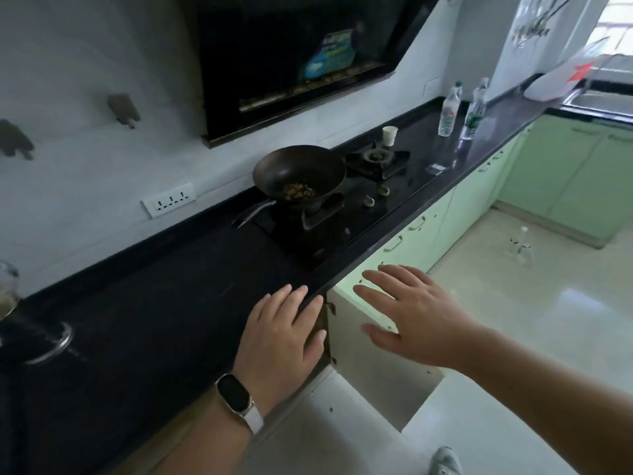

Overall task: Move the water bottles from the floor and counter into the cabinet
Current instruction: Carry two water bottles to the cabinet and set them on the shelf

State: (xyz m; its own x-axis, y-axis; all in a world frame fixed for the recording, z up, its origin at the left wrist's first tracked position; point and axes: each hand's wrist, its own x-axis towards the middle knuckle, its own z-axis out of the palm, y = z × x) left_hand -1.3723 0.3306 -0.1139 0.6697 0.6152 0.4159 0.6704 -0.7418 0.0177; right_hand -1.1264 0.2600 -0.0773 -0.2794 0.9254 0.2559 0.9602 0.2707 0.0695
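Note:
Two clear water bottles stand on the black counter (pixel 144 303) at the far right: one with a white label (pixel 448 113) and one with a green label (pixel 474 111). A third clear bottle (pixel 521 246) stands on the pale floor near the green cabinets. Below the counter an open cabinet door (pixel 373 351) swings out toward me. My left hand (pixel 284 337) lies flat on the counter's front edge, holding nothing. My right hand (pixel 411 313) hovers with spread fingers at the top of the open door, empty.
A dark wok (pixel 298 173) with food scraps sits on the gas hob (pixel 376 159). A white paper cup (pixel 389 135) stands behind the right burner. A glass vessel (pixel 20 323) is at the left edge. A sink (pixel 603 101) lies far right. A shoe (pixel 445 461) shows below.

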